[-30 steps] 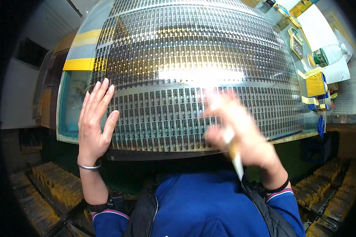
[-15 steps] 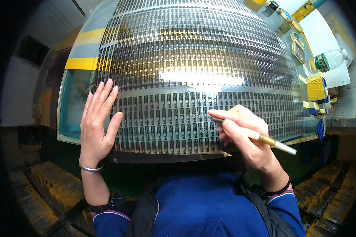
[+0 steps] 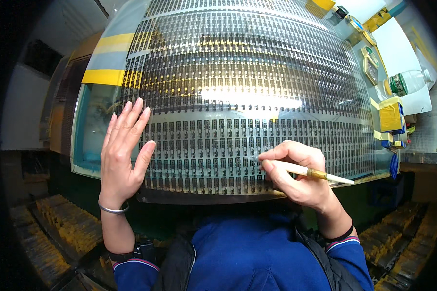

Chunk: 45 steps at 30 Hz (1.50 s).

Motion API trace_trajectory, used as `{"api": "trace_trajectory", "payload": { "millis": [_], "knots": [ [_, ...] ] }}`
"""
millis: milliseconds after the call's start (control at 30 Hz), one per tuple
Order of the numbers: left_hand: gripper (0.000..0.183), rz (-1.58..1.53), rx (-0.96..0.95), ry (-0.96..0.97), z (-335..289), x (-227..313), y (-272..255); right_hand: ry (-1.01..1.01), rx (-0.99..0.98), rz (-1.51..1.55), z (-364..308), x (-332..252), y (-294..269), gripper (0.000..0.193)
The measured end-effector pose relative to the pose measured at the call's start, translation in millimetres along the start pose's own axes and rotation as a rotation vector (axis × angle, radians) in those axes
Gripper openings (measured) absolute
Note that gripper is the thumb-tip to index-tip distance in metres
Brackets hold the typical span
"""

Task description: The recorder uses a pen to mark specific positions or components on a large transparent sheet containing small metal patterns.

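A large clear film sheet printed with rows of small dark rectangular patterns lies over a glassy tabletop. My left hand rests flat at its left edge, fingers stretched out and thumb apart. Between the thumb and fingers of my right hand is a slim pen-like tool, cream-white with a brass-coloured collar. Its rear end points right, toward the near edge of the table. The working tip is at the lower rows of the pattern, too small and blurred to make out.
Yellow tape strips cross the sheet's left margin. Along the right side are a clear plastic bottle, a yellow-wrapped block, tape rolls and a blue object. Racks with yellow-edged sheets stand below on both sides.
My right hand has moved down and slightly left with the pen-like tool, its tip now nearer the lower rows. The left hand is almost unchanged on the sheet.
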State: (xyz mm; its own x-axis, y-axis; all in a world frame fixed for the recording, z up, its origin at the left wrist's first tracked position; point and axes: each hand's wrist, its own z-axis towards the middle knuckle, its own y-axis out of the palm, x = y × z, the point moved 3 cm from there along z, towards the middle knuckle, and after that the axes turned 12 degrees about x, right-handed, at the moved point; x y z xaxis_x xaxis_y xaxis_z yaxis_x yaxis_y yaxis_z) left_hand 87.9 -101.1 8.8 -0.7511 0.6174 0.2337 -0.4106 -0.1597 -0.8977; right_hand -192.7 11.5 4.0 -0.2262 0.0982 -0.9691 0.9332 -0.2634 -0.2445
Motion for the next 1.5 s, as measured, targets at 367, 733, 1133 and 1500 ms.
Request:
{"api": "trace_trajectory", "payload": {
  "millis": [367,733,1133,1500],
  "knots": [
    [0.050,-0.012,-0.002,0.012,1.6,-0.8,1.0,-0.179,-0.092,-0.064,2.8,0.1,-1.2,0.009],
    [0.050,-0.017,0.000,0.004,0.9,1.3,-1.4,-0.220,0.332,0.011,30.2,-7.6,-25.6,0.025],
    [0.050,-0.017,-0.005,-0.002,2.7,1.6,-3.4,-0.331,-0.983,0.158,-24.7,-30.2,44.1,0.028],
    [0.049,-0.026,0.006,0.000,1.3,2.2,-2.9,-0.315,0.042,-0.165,14.8,-16.1,-9.2,0.030]
  ]
}}
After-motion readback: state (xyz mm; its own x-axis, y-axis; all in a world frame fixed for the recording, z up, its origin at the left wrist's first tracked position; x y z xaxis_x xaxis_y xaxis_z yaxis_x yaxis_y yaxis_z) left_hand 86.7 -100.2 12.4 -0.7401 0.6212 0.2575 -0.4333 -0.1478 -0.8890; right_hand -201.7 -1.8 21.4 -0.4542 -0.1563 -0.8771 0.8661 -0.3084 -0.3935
